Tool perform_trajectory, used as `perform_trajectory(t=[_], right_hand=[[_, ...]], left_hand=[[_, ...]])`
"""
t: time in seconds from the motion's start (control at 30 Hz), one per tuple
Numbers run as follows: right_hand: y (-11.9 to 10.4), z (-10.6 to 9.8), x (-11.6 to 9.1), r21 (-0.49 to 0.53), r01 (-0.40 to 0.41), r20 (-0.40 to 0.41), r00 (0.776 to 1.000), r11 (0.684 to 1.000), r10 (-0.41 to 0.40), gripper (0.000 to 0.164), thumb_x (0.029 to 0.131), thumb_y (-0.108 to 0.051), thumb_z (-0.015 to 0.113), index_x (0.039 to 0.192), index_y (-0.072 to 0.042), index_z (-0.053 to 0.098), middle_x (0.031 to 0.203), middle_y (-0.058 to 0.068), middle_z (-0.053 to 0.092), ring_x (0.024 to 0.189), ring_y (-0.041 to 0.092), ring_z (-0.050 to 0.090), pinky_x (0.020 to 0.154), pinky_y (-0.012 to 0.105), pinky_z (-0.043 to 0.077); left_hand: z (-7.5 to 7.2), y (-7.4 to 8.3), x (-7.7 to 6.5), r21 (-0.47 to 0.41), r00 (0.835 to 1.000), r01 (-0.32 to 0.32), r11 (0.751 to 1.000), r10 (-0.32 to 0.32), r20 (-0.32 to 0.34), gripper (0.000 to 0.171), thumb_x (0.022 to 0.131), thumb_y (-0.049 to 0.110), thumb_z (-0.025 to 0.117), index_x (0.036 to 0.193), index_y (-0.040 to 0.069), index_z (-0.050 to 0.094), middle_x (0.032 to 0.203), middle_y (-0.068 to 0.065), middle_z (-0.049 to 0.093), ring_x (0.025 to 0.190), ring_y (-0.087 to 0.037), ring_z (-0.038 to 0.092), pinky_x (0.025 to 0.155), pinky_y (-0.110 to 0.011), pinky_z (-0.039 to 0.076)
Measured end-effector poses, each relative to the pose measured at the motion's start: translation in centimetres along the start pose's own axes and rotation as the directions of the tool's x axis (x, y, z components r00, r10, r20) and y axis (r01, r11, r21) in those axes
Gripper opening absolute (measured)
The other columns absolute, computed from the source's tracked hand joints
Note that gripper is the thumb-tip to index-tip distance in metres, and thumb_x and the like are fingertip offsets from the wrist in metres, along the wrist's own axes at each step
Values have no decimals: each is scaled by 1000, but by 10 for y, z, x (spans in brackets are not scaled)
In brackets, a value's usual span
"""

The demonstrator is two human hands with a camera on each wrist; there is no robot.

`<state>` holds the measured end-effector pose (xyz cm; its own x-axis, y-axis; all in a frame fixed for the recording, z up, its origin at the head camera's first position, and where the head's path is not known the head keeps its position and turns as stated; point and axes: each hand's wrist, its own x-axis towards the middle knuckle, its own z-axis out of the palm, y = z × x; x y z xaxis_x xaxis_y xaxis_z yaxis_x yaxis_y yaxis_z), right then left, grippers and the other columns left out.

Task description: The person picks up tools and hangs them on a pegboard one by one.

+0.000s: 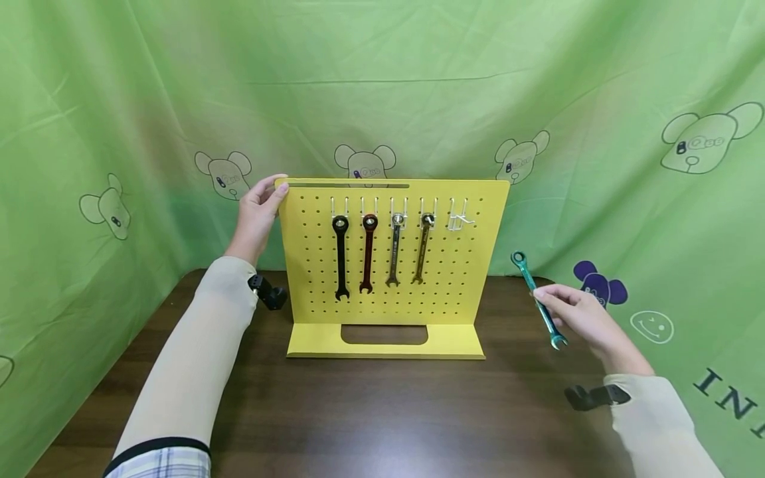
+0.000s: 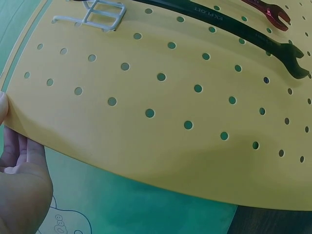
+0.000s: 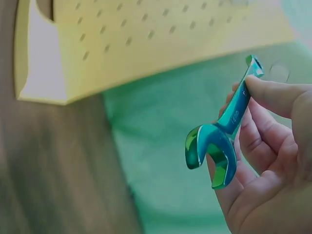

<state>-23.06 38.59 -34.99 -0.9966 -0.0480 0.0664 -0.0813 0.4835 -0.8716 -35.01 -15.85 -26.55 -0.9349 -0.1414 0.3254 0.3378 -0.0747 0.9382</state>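
My left hand (image 1: 258, 216) grips the upper left corner of a yellow pegboard (image 1: 382, 318), thumb in front and fingers behind. In the left wrist view the left fingers (image 2: 22, 148) show behind the board's edge. To the right of the board, my right hand (image 1: 576, 315) pinches a teal combination wrench (image 1: 540, 302) by its shaft, ring end up and open end down, apart from the board. On the board hang a black wrench (image 1: 341, 259), a dark red wrench (image 1: 367, 255), a silver wrench (image 1: 395, 252) and a bronze-toned wrench (image 1: 423, 252). The rightmost white hook (image 1: 459, 219) bears no wrench.
The pegboard stands upright on its flat base on a dark brown wooden table (image 1: 370, 405). Green cloth (image 1: 418, 99) printed with cartoon heads surrounds the table at the back and sides. Black wrist mounts (image 1: 597, 396) sit on both sleeves.
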Motion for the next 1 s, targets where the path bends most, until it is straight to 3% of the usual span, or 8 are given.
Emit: perform_trajectory(t=[0.17,0.47,1.0], right_hand=[[-29,10,1,-37,82,-19,996,996,-82,11,103,-33,60,107,-30,70,83,-10,60,72,9,56,65,25,48],[-67,26,8,-10,98,0,995,995,-98,20,102,-39,59,109,-22,67,77,-7,56,73,13,55,65,26,48],[-78,47,28,92,114,38,992,989,-118,16,102,-38,61,106,-24,68,85,-6,57,74,11,54,68,25,50]], left_hand=[[-1,0,-1,18,1000,8,1000,-8,-3,41,99,27,65,137,12,60,120,-5,61,99,-14,60,90,-26,51],[0,1,-1,15,1000,-2,1000,2,0,43,99,27,65,138,10,59,119,-5,62,97,-13,60,86,-23,51],[0,1,-2,15,1000,5,1000,-5,-9,39,98,28,66,135,14,63,115,-4,62,95,-13,60,84,-22,51]])
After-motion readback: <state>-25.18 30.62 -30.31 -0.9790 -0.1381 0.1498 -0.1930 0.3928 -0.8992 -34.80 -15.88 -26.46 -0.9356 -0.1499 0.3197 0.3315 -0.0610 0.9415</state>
